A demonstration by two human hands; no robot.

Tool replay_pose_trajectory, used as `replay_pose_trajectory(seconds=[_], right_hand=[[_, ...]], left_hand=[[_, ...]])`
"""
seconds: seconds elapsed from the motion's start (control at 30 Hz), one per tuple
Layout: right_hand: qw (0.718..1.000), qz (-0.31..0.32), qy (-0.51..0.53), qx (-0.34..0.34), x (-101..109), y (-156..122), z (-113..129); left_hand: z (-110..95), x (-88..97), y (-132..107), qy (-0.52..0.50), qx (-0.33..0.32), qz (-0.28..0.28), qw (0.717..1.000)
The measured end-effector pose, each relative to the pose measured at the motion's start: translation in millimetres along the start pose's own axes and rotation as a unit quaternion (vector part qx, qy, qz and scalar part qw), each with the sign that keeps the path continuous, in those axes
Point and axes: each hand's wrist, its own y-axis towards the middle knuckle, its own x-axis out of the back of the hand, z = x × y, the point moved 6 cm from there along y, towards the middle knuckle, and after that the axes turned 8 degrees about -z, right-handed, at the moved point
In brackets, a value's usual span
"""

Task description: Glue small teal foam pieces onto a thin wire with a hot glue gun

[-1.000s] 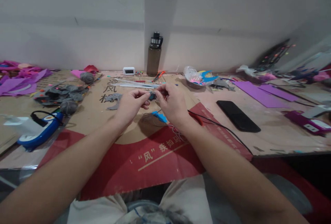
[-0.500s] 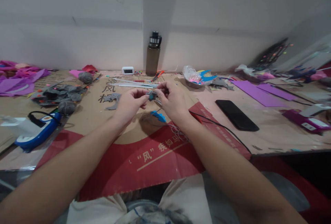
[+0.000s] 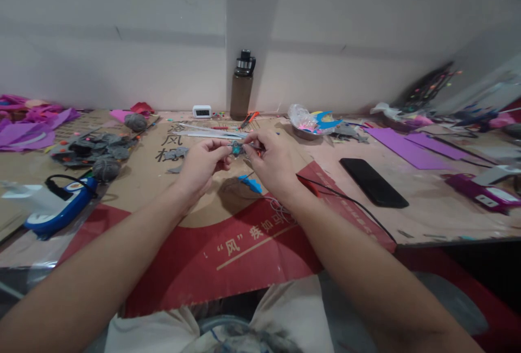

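Observation:
Between my two hands is a small grey and teal piece, perhaps felt, held above the cardboard sheet. My left hand pinches its left side with thumb and forefinger. On the other side my right hand has its fingertips closed on the same piece. Part of it is hidden by the fingers. Below lies a blue cut-out, with a pale thread beside my right wrist. Left of my left hand are grey felt scraps.
A dark bottle and a small white digital clock stand at the wall. To the right lie a black phone and purple sheets. Grey yarn balls and a blue power strip are at the left.
The small piece has shifted slightly left and turned, so more of its teal side shows. Both hands keep hold of it with small finger movements.

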Motion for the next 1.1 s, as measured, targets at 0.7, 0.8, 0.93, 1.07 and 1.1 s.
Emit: replay_pose_trajectory(seconds=[0.7, 0.8, 0.93, 1.07, 1.1], right_hand=[[0.993, 0.039, -0.026, 0.108, -7, -6, 11], [0.997, 0.049, 0.004, 0.065, -9, -5, 6], [0.996, 0.068, 0.038, 0.036, -13, -5, 2], [0.996, 0.070, 0.044, 0.019, -15, -5, 0], [0.996, 0.071, 0.046, 0.018, -16, -5, 0]], left_hand=[[10, -3.3, 3, -0.045, 0.064, 0.054, 0.995], [10, 1.6, 7, -0.045, 0.059, 0.025, 0.997], [6, 9.9, 12, -0.037, 0.051, -0.003, 0.998], [2, 16.7, 16, -0.014, 0.048, -0.018, 0.999], [1, 17.8, 17, -0.015, 0.043, -0.019, 0.999]])
